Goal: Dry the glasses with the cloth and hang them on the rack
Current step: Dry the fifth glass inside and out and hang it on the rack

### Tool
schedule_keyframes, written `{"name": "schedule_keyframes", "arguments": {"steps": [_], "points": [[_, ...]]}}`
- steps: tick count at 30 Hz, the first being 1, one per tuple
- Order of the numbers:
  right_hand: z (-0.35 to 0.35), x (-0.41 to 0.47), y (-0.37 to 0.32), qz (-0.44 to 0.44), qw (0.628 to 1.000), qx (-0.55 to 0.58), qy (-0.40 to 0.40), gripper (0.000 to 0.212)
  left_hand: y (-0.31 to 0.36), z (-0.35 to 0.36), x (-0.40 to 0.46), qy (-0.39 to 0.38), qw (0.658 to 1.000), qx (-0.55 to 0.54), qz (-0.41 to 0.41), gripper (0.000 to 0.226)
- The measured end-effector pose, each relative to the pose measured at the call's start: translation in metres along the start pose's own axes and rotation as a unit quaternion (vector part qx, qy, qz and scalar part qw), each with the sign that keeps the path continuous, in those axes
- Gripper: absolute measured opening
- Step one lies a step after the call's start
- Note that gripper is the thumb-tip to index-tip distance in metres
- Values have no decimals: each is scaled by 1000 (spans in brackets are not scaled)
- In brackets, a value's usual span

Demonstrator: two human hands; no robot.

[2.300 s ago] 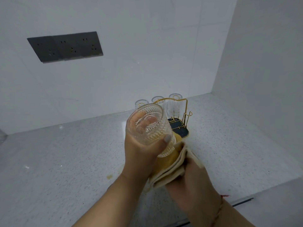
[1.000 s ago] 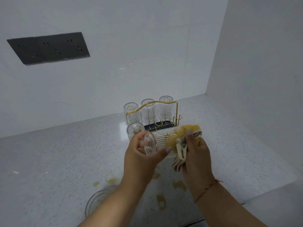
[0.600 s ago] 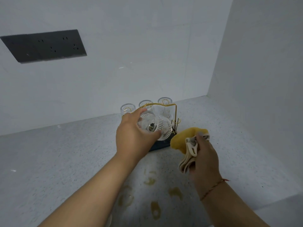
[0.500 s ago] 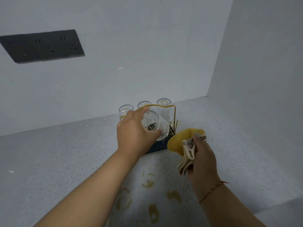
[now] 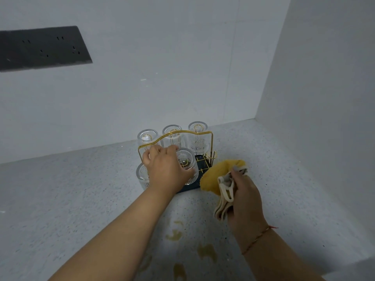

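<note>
Grey speckled stone worktop (image 5: 60, 189) runs back to pale grey walls that meet in a corner at the far right, and a dark matte socket panel (image 5: 40, 48) sits on the back wall. Near the worktop's far edge, toward that corner, stands a gold wire rack on a dark blue tray (image 5: 205, 159). Three clear ribbed glasses (image 5: 197, 136) hang upside down along the rack's back row, and a fourth inverted glass (image 5: 142, 175) sits at its front left, partly hidden by the wrist. The left hand (image 5: 166, 171) reaches over the rack and grips a fifth ribbed clear glass (image 5: 187, 163) upside down in the front row, fingers curled over its far side and thumb on its near side; a gold peg shows through its thick base. The right hand (image 5: 246, 197) hovers just right of the rack, pinching a folded cloth (image 5: 217, 179), fuzzy yellow on one face and cream on the other, with fingers closed round its folds. A thin red cord bracelet (image 5: 257, 238) circles the right wrist. Yellowish wet stains (image 5: 207, 251) mark the worktop toward its near edge.
</note>
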State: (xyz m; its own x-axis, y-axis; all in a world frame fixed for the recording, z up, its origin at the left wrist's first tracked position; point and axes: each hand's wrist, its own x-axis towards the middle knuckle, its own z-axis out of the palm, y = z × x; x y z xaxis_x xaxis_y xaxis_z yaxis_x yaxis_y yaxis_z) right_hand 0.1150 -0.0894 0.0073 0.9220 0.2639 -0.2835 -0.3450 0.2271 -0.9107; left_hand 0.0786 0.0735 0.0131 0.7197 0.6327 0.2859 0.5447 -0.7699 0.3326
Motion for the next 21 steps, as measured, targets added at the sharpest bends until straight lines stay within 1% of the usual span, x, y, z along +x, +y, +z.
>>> {"name": "schedule_keyframes", "arguments": {"steps": [4,7,14,18,21], "points": [[1,3,2,8,1000,12,-9,26,-2,7,1,-17,999,27,10,76],[4,4,2,10,1000,13,-15,31,-4,11,0,-16,998,48,30,76],[9,2,1,20,999,34,-20,25,-4,9,0,-16,994,89,53,76],[11,-1,1,12,999,20,-31,31,-6,7,-4,-8,995,79,61,78],[13,-7,1,7,999,29,-35,28,-12,0,-9,16,995,61,74,82]]}}
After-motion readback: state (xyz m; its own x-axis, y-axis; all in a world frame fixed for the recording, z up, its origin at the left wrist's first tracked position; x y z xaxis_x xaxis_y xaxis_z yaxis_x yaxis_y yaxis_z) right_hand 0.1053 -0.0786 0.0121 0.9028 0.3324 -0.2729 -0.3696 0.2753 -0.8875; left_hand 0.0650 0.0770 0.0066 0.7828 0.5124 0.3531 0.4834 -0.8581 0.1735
